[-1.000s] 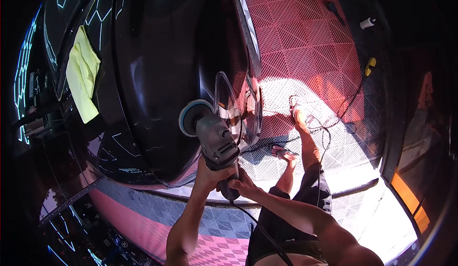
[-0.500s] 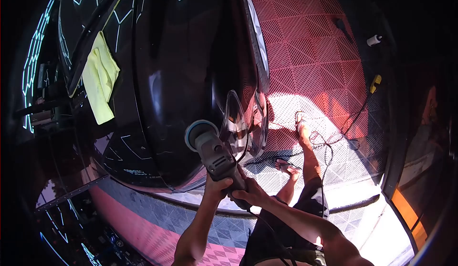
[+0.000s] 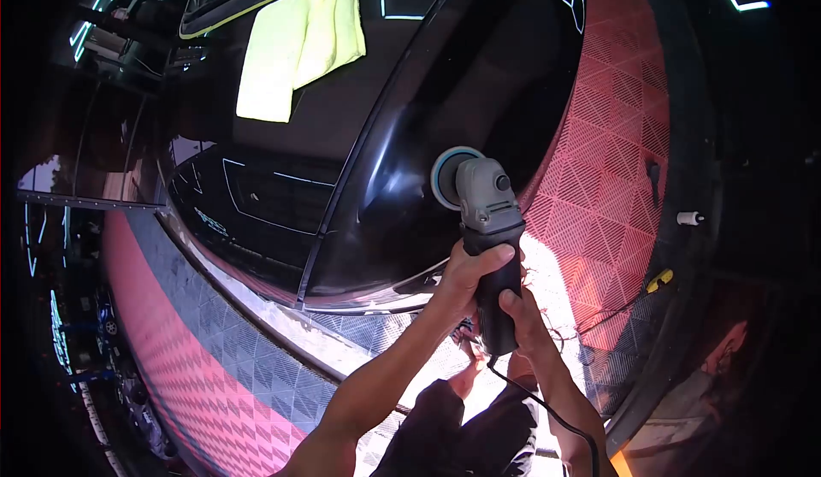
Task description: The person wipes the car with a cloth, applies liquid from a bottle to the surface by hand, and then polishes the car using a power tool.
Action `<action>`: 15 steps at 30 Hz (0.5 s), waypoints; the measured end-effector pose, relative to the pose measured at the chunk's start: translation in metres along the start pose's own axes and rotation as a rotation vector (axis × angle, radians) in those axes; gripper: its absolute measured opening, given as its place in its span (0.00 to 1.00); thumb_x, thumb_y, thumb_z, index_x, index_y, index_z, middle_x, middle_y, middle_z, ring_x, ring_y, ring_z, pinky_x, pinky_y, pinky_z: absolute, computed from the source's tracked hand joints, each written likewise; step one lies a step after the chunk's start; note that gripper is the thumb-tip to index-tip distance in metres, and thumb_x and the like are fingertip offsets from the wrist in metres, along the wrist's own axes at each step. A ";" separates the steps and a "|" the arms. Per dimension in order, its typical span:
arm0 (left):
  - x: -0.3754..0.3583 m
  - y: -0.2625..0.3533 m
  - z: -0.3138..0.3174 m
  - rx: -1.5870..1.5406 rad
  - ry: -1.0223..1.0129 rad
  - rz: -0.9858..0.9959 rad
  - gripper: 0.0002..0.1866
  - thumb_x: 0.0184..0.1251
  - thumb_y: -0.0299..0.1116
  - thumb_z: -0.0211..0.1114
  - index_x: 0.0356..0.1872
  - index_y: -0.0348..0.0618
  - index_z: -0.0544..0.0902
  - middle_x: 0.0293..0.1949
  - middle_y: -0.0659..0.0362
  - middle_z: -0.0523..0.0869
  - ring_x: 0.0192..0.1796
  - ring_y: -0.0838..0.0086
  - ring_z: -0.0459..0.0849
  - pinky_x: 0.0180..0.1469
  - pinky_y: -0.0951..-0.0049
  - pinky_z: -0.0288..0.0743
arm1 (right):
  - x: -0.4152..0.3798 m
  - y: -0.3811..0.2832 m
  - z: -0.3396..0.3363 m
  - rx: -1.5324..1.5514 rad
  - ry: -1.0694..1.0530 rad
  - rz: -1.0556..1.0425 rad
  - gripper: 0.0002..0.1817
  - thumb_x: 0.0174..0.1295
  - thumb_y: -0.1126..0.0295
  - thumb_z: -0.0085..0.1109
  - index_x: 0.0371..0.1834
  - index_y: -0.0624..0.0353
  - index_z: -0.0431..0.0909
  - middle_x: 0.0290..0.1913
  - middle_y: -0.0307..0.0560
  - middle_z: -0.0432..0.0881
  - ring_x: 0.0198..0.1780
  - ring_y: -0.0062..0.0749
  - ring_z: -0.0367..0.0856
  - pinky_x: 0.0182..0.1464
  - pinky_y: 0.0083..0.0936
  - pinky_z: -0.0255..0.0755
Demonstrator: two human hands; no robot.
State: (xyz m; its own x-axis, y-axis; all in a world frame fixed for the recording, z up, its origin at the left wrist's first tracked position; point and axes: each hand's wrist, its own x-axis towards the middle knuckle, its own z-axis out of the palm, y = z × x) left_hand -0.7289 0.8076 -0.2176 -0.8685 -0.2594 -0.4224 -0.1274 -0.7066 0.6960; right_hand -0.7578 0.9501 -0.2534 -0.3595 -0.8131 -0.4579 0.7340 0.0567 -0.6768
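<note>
A grey and black car polisher (image 3: 489, 199) is held in both hands, its round blue-edged pad (image 3: 443, 178) against or just above the glossy black car fender (image 3: 410, 161). My left hand (image 3: 469, 272) wraps the black body behind the polisher's head, thumb across the top. Farther back, my right hand (image 3: 525, 321) closes around the rear of the handle. A black power cord (image 3: 539, 402) runs from the handle's end past my right forearm. On the hood (image 3: 333, 135) lies a folded yellow cloth (image 3: 295, 45), beyond reach of either hand's present grip.
Red floor tiles (image 3: 611, 126) run along the car's right side. A small white bottle (image 3: 689, 218) and a yellow object (image 3: 659, 281) on the cord lie on the floor to the right. A grey and pink floor (image 3: 205, 349) extends at the lower left.
The view has swung, and the polisher in both hands has shifted from beside the headlight up onto the fender. Cloth and car now appear differently placed in view. Both hands keep their grip.
</note>
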 end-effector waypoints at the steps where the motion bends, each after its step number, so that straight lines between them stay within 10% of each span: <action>1: 0.003 0.000 0.000 -0.031 0.005 0.018 0.25 0.55 0.45 0.69 0.46 0.36 0.75 0.35 0.54 0.82 0.36 0.72 0.83 0.40 0.72 0.80 | 0.001 -0.007 0.001 -0.038 0.024 0.010 0.39 0.54 0.35 0.59 0.44 0.69 0.74 0.28 0.50 0.81 0.26 0.32 0.83 0.25 0.22 0.78; 10: 0.030 0.007 -0.002 -0.217 -0.041 0.180 0.26 0.58 0.45 0.68 0.48 0.35 0.74 0.36 0.52 0.82 0.37 0.70 0.84 0.37 0.71 0.81 | 0.024 -0.053 -0.001 -0.278 0.061 -0.009 0.36 0.59 0.37 0.53 0.39 0.68 0.75 0.25 0.49 0.80 0.22 0.30 0.81 0.24 0.22 0.77; 15: -0.018 -0.037 -0.034 -0.416 -0.007 0.246 0.31 0.55 0.47 0.70 0.53 0.39 0.70 0.43 0.52 0.81 0.45 0.65 0.84 0.50 0.63 0.80 | 0.010 -0.027 -0.001 -0.584 -0.038 0.162 0.39 0.54 0.43 0.63 0.52 0.72 0.73 0.37 0.51 0.81 0.42 0.35 0.82 0.45 0.28 0.74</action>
State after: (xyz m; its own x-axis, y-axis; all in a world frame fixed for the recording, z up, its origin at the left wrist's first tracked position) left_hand -0.6919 0.8162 -0.2558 -0.8520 -0.4489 -0.2695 0.2835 -0.8283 0.4832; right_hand -0.7819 0.9411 -0.2408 -0.2410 -0.7869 -0.5680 0.3361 0.4814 -0.8095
